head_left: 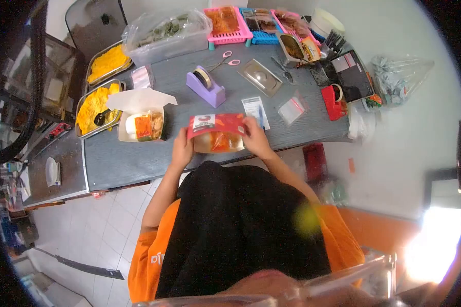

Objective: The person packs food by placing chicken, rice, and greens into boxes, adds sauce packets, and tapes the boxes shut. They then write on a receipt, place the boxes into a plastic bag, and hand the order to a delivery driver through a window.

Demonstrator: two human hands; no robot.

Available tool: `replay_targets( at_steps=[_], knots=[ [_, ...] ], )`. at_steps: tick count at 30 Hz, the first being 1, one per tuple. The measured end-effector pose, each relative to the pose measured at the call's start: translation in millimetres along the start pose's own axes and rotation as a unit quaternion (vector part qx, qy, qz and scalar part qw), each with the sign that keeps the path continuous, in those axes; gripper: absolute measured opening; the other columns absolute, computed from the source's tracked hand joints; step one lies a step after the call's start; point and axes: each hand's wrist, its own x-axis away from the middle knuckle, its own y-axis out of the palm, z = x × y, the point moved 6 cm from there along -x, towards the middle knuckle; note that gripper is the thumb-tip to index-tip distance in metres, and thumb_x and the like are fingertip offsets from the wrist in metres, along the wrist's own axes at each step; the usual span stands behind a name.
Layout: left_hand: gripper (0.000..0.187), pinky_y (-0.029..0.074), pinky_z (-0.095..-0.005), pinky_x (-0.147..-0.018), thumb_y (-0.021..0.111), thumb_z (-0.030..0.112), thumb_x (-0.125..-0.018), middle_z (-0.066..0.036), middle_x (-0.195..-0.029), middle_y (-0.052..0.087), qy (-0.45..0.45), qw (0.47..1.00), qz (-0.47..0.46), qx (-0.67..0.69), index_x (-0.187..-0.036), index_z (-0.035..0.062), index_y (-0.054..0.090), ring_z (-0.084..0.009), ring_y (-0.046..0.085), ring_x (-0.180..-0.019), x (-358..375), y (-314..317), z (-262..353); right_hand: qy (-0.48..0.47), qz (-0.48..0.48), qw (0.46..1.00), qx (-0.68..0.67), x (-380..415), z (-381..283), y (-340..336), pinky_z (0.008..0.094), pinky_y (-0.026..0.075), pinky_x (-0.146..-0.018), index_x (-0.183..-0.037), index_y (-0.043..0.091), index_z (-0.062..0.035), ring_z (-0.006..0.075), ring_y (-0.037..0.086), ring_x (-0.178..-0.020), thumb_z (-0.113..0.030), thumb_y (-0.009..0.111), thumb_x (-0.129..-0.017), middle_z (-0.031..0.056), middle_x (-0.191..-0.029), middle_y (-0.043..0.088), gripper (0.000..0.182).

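At the near edge of the dark table I hold a red-lidded paper food box (pixel 215 125) between both hands. My left hand (pixel 183 147) is closed on its left side, and my right hand (pixel 255 135) grips its right side. The lid is only partly down, and orange-red food shows in the gap at the front. To the left stands a second food box (pixel 143 137) with its white lid up; white rice, a red-orange packet and other food lie inside.
Behind are a purple tape dispenser (pixel 206 88), scissors (pixel 225 60) and a metal lid (pixel 260 78). Trays of yellow food (pixel 78 120) stand left, a bin of leaves (pixel 138 51) at the back. Pink baskets (pixel 235 36), a red tape dispenser (pixel 334 105) and plastic packets (pixel 292 108) lie right.
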Motion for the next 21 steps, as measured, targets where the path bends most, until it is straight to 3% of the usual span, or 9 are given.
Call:
replay_targets(
  at_steps=[3, 5, 9, 11, 12, 14, 15, 17, 21],
  knots=[
    [0.021, 0.041, -0.0398, -0.065, 0.038, 0.012, -0.085, -0.024, -0.078, 0.055, -0.015, 0.999, 0.028, -0.032, -0.100, -0.0001, 0.048, -0.0388, 0.054, -0.076, 5, -15, 8, 0.008, -0.021, 0.999, 0.042, -9, -33, 2, 0.0332, 0.044, -0.069, -0.110, 0.040, -0.0071, 0.0295, 0.058, -0.076, -0.004, 0.051, -0.075, 0.0175, -0.086, 0.058, 0.037],
    [0.025, 0.039, -0.0470, -0.062, 0.039, 0.014, -0.084, -0.027, -0.076, 0.054, -0.044, 0.998, 0.016, -0.038, -0.104, 0.0015, 0.046, -0.0438, 0.052, -0.074, 7, -17, -2, 0.021, -0.065, 0.994, 0.085, -10, -41, 4, 0.0329, 0.044, -0.069, -0.117, 0.042, -0.0095, 0.0302, 0.059, -0.076, -0.003, 0.050, -0.074, 0.0183, -0.089, 0.059, 0.044],
    [0.037, 0.040, -0.0469, -0.062, 0.040, 0.013, -0.082, -0.026, -0.072, 0.055, -0.045, 0.998, 0.052, 0.002, -0.117, 0.0026, 0.038, -0.0438, 0.053, -0.071, 19, -21, 22, 0.003, -0.087, 0.991, 0.103, -11, -31, 0, 0.0332, 0.044, -0.066, -0.121, 0.042, -0.0120, 0.0290, 0.059, -0.074, -0.002, 0.048, -0.074, 0.0170, -0.085, 0.060, 0.048],
    [0.051, 0.042, -0.0441, -0.068, 0.045, 0.009, -0.078, -0.027, -0.084, 0.055, -0.070, 0.992, -0.060, -0.081, -0.127, 0.0027, 0.027, -0.0425, 0.052, -0.082, 22, -6, 10, 0.022, -0.163, 0.978, 0.132, -7, -27, 3, 0.0341, 0.043, -0.076, -0.127, 0.033, -0.0114, 0.0322, 0.055, -0.091, -0.008, 0.053, -0.075, 0.0213, -0.105, 0.054, 0.056],
    [0.051, 0.042, -0.0441, -0.068, 0.045, 0.009, -0.078, -0.027, -0.084, 0.055, -0.072, 0.992, -0.059, -0.081, -0.127, 0.0027, 0.027, -0.0425, 0.052, -0.082, 26, -4, 10, 0.022, -0.166, 0.977, 0.131, -3, -21, 5, 0.0341, 0.043, -0.076, -0.127, 0.033, -0.0114, 0.0322, 0.055, -0.091, -0.008, 0.053, -0.075, 0.0213, -0.105, 0.054, 0.056],
    [0.062, 0.040, -0.0411, -0.081, 0.054, 0.012, -0.074, -0.029, -0.110, 0.045, -0.057, 0.987, -0.085, -0.120, -0.130, 0.0067, 0.026, -0.0391, 0.045, -0.103, 36, 1, 12, -0.037, -0.196, 0.957, 0.209, 10, -8, 16, 0.0327, 0.030, -0.096, -0.131, 0.021, -0.0023, 0.0304, 0.030, -0.122, -0.017, 0.059, -0.076, 0.0203, -0.134, 0.025, 0.068],
    [0.062, 0.040, -0.0411, -0.081, 0.054, 0.012, -0.074, -0.029, -0.110, 0.045, -0.059, 0.988, -0.082, -0.121, -0.130, 0.0067, 0.026, -0.0391, 0.045, -0.103, 39, 4, 0, -0.040, -0.199, 0.957, 0.208, 14, -17, 14, 0.0327, 0.030, -0.096, -0.131, 0.021, -0.0023, 0.0304, 0.030, -0.122, -0.017, 0.059, -0.076, 0.0203, -0.134, 0.025, 0.068],
    [0.073, 0.033, -0.0393, -0.093, 0.064, 0.021, -0.068, -0.026, -0.130, 0.026, 0.080, 0.992, -0.085, 0.042, -0.131, 0.0140, 0.027, -0.0355, 0.032, -0.118, 43, 14, -15, -0.007, -0.300, 0.850, 0.432, 21, -33, 13, 0.0374, 0.019, -0.102, -0.133, 0.010, -0.0007, 0.0305, 0.011, -0.129, -0.031, 0.066, -0.070, 0.0185, -0.139, 0.008, 0.089],
    [0.080, 0.030, -0.0373, -0.096, 0.072, 0.030, -0.061, -0.022, -0.134, 0.022, 0.162, 0.979, -0.126, -0.009, -0.129, 0.0178, 0.032, -0.0335, 0.029, -0.121, 23, -13, 28, -0.148, -0.272, 0.840, 0.445, 3, -53, 11, 0.0419, 0.018, -0.102, -0.130, 0.017, 0.0033, 0.0344, 0.014, -0.127, -0.045, 0.067, -0.062, 0.0230, -0.137, 0.012, 0.097]
  ],
)
